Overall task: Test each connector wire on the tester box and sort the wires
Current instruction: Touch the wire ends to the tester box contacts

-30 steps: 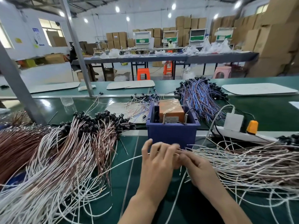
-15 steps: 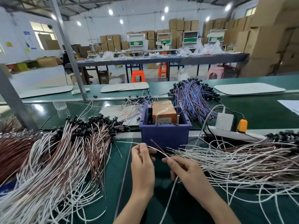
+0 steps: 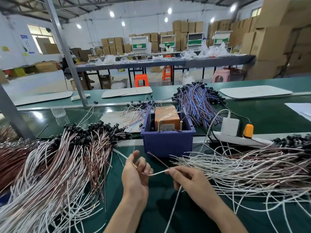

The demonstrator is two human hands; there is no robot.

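Green bench matting [image 3: 269, 118] is crowded by two look-alike heaps, the left wire heap [image 3: 50, 165] and the right wire heap [image 3: 244, 165]. A tested wire laid in the wrong one is unlikely to be found again. Strands of the right wire heap lie just beside the right hand [image 3: 188, 179], so neighbours may be snagged and dragged along when the held wire is lifted. The blue bin [image 3: 167, 143] stands beyond the hands, with the orange tester box [image 3: 166, 115] inside it. The connector wire [image 3: 159, 173] is held in the air between both hands, short of the bin. It is pinched between the right hand's thumb and forefinger, and the fingers of the left hand [image 3: 134, 175] are curled round its other end. Its brown lead [image 3: 158, 158] sticks up free. The brass posts [image 3: 158, 126] may be missed or bridged by it, and a false reading given.
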